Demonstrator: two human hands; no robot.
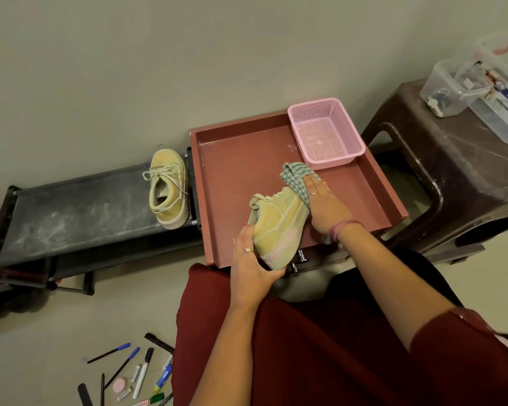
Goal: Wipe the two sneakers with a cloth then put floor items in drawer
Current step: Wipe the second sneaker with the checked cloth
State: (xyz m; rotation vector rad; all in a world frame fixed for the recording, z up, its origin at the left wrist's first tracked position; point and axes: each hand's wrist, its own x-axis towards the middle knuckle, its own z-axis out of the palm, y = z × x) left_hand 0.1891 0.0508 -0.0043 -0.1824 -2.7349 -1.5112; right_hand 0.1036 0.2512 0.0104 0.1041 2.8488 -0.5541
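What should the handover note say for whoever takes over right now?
Left hand grips the sneaker over the open drawer.
Right hand presses the green cloth flat against its side.
Second sneaker sits on the black rack.
Pens and markers lie on the floor.
Pink basket is in the drawer, nothing in it.
Done: wiping under way. Left: finish wiping, put floor items in the drawer.

Basket in drawer; sneaker on rack left.
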